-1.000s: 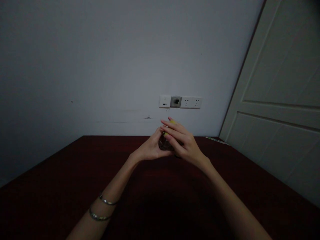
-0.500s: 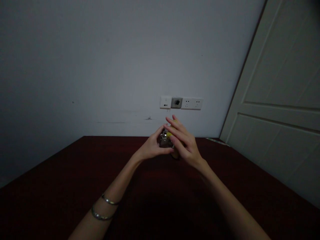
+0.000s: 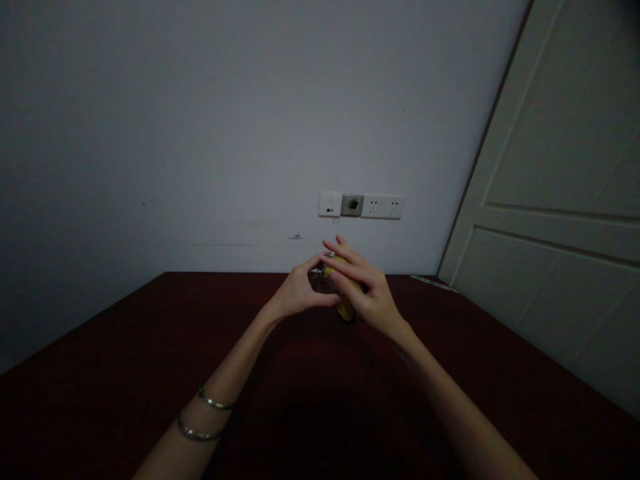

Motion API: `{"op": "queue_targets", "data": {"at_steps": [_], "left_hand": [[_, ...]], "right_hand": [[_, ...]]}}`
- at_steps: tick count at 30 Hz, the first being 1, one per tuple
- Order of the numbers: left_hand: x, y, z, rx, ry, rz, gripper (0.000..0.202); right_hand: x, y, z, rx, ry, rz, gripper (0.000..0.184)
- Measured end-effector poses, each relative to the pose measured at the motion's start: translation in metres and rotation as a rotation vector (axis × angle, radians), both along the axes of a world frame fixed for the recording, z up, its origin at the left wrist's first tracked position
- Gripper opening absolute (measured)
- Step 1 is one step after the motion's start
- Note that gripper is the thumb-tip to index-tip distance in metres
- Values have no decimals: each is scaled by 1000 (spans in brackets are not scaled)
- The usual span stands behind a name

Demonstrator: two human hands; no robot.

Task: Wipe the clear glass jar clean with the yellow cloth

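Both my hands meet above the dark red table, near the middle of the view. My left hand point(image 3: 296, 291) is curved round a shiny, see-through object point(image 3: 320, 283) that looks like a glass, its thumb below and fingers above. My right hand point(image 3: 367, 287) lies against the other side of it with a soft-looking yellow cloth point(image 3: 346, 310) under the palm and fingers. A bit of the yellow shows between the right fingertips and the glass. The right fingers cover much of both things, so their full shapes are hidden.
The dark red table point(image 3: 200, 333) runs back to a pale wall point(image 3: 225, 133). Sockets point(image 3: 383, 207) and a switch plate point(image 3: 352, 205) sit on the wall behind my hands. A panelled white door point(image 3: 560, 200) stands at the right. A thin flat strip point(image 3: 433, 283) lies at the table's back right.
Both hands have shifted slightly left with the glass and the cloth. More of the yellow shows below my right hand, and the glass is tilted differently.
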State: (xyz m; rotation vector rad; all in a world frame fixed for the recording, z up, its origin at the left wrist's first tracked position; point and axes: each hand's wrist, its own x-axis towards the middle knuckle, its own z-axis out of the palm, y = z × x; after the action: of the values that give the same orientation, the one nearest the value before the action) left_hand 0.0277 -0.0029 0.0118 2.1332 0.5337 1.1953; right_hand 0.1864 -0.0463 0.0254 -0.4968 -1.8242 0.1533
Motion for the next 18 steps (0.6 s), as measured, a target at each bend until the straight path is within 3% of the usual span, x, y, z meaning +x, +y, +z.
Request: {"op": "queue_targets", "data": {"at_steps": [4,11,13,18], "left_hand": [[-2,0,0,12,17,-12,73],[-2,-3,3,93,66,-30,91],[-1,-3,3,82,70,-24,89],[0,-4,4,7,85,15,69]], "right_hand": [[0,-1,1,-12,-18,41,28],[7,18,-2,-297,226,121,22],[6,17,-3,-276,229,92,22],[-1,3,-1,-33,52,-33,27]]}}
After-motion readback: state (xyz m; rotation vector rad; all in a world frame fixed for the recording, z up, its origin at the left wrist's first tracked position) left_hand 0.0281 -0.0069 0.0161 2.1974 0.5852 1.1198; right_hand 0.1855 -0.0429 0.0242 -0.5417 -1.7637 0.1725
